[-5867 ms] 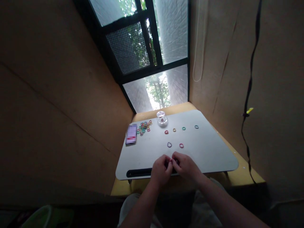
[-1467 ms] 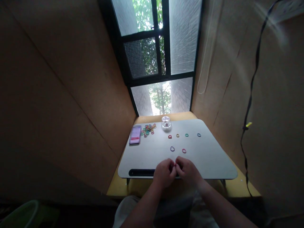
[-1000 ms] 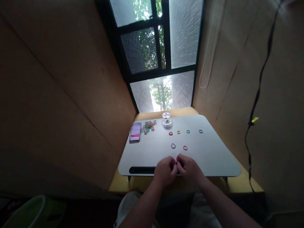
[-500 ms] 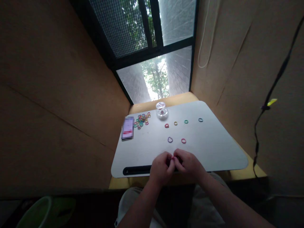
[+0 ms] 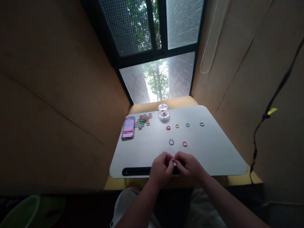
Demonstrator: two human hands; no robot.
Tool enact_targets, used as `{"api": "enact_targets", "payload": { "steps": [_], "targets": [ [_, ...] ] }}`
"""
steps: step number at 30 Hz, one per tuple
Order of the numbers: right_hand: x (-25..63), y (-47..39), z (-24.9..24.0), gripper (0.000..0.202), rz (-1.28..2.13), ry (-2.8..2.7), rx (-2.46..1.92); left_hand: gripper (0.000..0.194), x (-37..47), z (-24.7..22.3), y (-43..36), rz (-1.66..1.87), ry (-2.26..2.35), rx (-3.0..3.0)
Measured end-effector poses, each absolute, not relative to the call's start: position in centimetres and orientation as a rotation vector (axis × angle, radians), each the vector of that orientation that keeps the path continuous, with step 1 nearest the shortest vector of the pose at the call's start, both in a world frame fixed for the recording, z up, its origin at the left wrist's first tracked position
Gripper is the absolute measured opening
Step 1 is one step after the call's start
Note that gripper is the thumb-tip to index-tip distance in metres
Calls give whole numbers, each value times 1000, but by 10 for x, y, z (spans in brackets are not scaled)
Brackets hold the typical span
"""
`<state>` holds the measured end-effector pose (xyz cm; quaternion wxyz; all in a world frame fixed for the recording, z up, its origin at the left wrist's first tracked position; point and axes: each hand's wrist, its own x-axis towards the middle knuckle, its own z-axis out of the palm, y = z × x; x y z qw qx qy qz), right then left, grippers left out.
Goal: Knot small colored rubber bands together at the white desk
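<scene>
My left hand [image 5: 161, 168] and my right hand [image 5: 188, 164] meet above the near edge of the white table [image 5: 152, 145]. Both are closed, thumbs and fingertips pinching a small reddish hair tie [image 5: 173, 160] between them; most of it is hidden by the fingers. Just beyond lie a purple hair tie [image 5: 171, 142] and a pink hair tie [image 5: 184, 144]. Farther back is a spaced row: a red hair tie [image 5: 168, 128], a yellow one [image 5: 177, 126], a green one [image 5: 187, 125] and a blue-grey one [image 5: 201, 124].
A heap of mixed hair ties [image 5: 143, 120] lies at the back left, beside a phone [image 5: 128, 128]. An open clear round container [image 5: 163, 114] stands at the back. A black slot [image 5: 136, 171] runs along the front edge. On the right hangs a dark cable [image 5: 273, 101].
The camera view has shifted slightly. Both hands stay together at the table's front edge, their fingertips moving a little around the small reddish hair tie. The hair ties on the table keep their places.
</scene>
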<state>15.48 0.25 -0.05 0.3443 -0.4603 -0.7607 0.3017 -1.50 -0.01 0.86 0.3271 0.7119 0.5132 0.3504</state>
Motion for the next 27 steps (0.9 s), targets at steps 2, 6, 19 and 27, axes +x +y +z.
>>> {"api": "enact_targets", "payload": {
  "steps": [2, 6, 19, 27],
  "targets": [
    [154, 2, 0, 9, 771, -1980, -1197, 10, -16, 9, 0, 919, 1336, 1849],
    [152, 0, 0, 9, 742, -1972, -1198, 11, -17, 9, -1, 934, 1308, 1815],
    [146, -3, -5, 12, 605, -1956, -1297, 15, -19, 7, -5, 945, 1355, 1878],
    [144, -6, -6, 11, 550, -1951, -1325, 18, -19, 7, -6, 948, 1337, 1855]
  ]
}}
